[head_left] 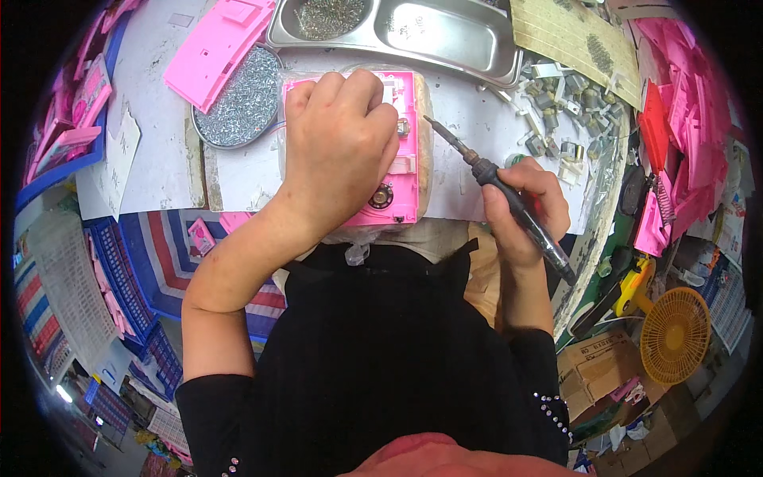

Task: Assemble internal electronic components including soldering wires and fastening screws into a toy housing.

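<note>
A white worktop [246,179] spreads before the person. On it, the pink case [408,103] lies beneath the left hand [338,147], whose fingers curl down onto it; whether they pinch anything is hidden. To its right, the right hand [509,230] grips a black tool [518,212], tip just beside the case. Beyond, a round dish [230,146] holds silvery bits [242,103] under a pink panel [218,52]; a steel tray [457,40] has metal bits [327,17] in its left compartment.

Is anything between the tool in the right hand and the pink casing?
Nothing visible blocks the black-handled tool in the right hand from the casing's right side; only the tan pad's edge shows there. The left hand covers much of the casing's left part.
</note>
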Demonstrator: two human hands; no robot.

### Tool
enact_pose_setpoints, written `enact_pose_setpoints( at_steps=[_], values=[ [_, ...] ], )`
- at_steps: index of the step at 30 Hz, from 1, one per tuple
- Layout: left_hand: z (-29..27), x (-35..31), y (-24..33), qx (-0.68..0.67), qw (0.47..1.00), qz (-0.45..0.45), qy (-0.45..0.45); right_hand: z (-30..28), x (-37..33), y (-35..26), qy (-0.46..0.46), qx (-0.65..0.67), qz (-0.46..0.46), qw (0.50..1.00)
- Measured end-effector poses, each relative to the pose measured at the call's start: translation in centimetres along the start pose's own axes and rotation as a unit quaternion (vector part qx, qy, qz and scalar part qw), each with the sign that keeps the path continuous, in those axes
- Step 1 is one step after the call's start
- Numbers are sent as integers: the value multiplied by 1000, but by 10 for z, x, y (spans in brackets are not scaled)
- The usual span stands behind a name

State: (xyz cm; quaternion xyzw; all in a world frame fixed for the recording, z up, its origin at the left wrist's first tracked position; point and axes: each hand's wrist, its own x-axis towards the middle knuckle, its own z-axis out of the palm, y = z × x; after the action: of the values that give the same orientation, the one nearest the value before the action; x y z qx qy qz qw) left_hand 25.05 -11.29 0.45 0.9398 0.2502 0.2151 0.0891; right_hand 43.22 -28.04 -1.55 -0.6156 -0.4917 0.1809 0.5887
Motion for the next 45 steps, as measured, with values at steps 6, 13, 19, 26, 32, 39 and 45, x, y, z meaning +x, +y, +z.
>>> enact_pose_setpoints(
  at_steps=[6, 13, 19, 26, 32, 39, 45],
  values=[
    [-36, -11, -32, -44, 999, 4, 23, -13, 1, 0, 12, -5, -13, 1000],
    [-53, -54, -57, 47, 993, -51, -92, -9, 9, 0, 15, 1, -17, 1000],
    [-48, -41, -68, 10, 998, -19, -64, 0, 15, -11, -5, 9, -14, 1000],
    [-45, -31, -74, 11, 995, -59, -77, 6, 20, -9, 7, 0, -35, 999],
    [-56, -17, -68, 105, 968, -82, -214, 7, 23, -13, 7, 9, -41, 999],
    [-66, -21, -74, 2, 980, -74, -187, 4, 21, -5, 9, 22, -28, 999],
    [-38, -27, -52, -246, 961, -100, 71, 30, 31, -21, 16, 80, 74, 994]
  ],
)
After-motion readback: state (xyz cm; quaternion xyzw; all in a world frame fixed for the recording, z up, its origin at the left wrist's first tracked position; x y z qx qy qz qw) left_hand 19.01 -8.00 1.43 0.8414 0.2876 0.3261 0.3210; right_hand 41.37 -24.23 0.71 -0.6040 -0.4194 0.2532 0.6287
